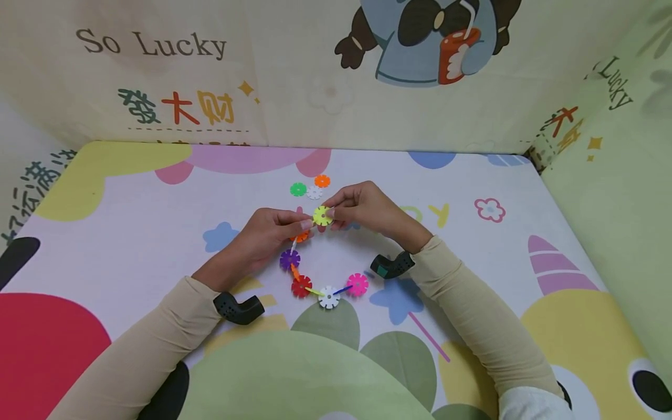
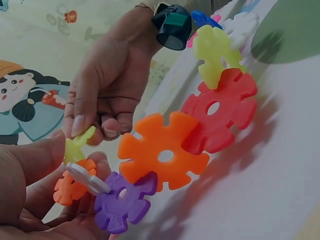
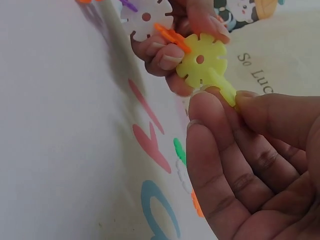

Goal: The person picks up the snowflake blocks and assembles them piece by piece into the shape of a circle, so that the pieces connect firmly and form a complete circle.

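Observation:
My left hand (image 1: 266,232) grips the upper end of a chain of notched plastic flower discs, near an orange disc (image 2: 70,189) and a flat yellow disc (image 3: 200,56). My right hand (image 1: 367,207) pinches a second yellow disc (image 3: 225,91) between thumb and fingertips. That one stands edge-on against the flat yellow one; how far their slots interlock, I cannot tell. Down from the left hand the chain curves through a purple disc (image 1: 290,259), a red disc (image 1: 301,287) and a white disc (image 1: 329,298) to a pink disc (image 1: 358,284), with other discs set edge-on between them.
Beyond the hands lie three loose discs: green (image 1: 298,189), white (image 1: 314,192) and orange (image 1: 322,181). A printed cloth (image 1: 451,204) covers the table, and printed curtains (image 1: 294,76) stand behind and at the sides. Black wrist cameras (image 1: 238,308) sit on both forearms.

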Available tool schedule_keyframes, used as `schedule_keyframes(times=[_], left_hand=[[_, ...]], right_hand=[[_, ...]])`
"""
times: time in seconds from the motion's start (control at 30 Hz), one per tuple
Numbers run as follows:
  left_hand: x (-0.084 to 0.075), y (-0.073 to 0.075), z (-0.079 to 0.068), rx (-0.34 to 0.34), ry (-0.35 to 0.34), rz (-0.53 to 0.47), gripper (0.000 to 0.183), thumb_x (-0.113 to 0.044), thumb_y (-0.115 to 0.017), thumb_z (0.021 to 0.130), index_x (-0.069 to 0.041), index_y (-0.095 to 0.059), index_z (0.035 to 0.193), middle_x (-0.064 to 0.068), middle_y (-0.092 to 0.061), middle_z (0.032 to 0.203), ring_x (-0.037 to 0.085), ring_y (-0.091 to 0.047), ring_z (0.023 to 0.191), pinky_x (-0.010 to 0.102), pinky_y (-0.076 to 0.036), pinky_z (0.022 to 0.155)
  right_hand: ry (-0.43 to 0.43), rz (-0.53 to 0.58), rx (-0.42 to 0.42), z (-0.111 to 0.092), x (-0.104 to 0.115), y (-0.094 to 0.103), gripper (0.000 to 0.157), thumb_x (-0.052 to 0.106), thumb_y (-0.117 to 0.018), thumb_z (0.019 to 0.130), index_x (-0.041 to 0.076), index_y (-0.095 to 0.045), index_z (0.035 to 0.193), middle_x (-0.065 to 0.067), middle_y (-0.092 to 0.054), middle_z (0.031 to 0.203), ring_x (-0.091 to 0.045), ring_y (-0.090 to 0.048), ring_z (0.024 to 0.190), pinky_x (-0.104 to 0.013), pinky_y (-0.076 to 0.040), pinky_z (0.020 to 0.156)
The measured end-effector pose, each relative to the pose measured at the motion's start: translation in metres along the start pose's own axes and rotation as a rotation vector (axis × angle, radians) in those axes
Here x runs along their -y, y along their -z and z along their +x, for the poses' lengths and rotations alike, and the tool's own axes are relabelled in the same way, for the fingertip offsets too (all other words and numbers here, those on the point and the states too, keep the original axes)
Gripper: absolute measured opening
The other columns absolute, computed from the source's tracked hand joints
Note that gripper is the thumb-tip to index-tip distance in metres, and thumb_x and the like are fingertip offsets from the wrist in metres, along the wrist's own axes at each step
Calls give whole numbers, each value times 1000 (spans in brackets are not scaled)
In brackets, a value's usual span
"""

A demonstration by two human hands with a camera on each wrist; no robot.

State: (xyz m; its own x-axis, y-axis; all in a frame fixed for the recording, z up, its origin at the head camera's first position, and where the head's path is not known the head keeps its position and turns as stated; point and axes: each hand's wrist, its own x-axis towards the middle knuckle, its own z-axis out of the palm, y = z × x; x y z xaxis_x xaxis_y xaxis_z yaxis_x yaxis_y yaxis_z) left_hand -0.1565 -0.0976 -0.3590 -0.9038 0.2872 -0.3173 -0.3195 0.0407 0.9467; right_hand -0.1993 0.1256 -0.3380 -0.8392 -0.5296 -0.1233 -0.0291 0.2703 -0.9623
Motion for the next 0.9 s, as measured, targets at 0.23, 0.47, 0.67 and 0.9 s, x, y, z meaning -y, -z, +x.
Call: schedule_keyframes(times=[0.23,0.47,0.67,0.9], left_hand=[[1,1,-1,6,-16,25,32,-6,-62,96,11,-61,123,19,-55,132,21,-63,109,27,-52,89],[2,-1,-2,14,-41,24,31,-7,-61,96,11,-62,121,18,-58,128,13,-66,97,26,-53,86],[3,-2,-2,38,-71,-10,29,-6,-60,97,13,-62,119,18,-62,121,14,-67,93,26,-53,86],[2,-3,-4,14,-83,15,29,-7,-63,95,11,-64,119,16,-62,120,17,-66,97,27,-53,86]], right_hand=[[-5,26,20,0,-1,0,16,4,-67,91,-5,-69,104,-16,-73,88,-30,-71,75,-41,-58,75],[-8,4,27,-2,3,-1,15,2,-66,91,-5,-69,104,-15,-73,89,-30,-71,76,-42,-58,75],[-19,34,37,-2,2,1,16,2,-66,92,-6,-69,105,-16,-72,90,-30,-71,77,-42,-58,76],[-12,10,15,-3,5,-3,13,1,-67,91,-5,-69,102,-15,-72,89,-30,-71,75,-41,-58,73]])
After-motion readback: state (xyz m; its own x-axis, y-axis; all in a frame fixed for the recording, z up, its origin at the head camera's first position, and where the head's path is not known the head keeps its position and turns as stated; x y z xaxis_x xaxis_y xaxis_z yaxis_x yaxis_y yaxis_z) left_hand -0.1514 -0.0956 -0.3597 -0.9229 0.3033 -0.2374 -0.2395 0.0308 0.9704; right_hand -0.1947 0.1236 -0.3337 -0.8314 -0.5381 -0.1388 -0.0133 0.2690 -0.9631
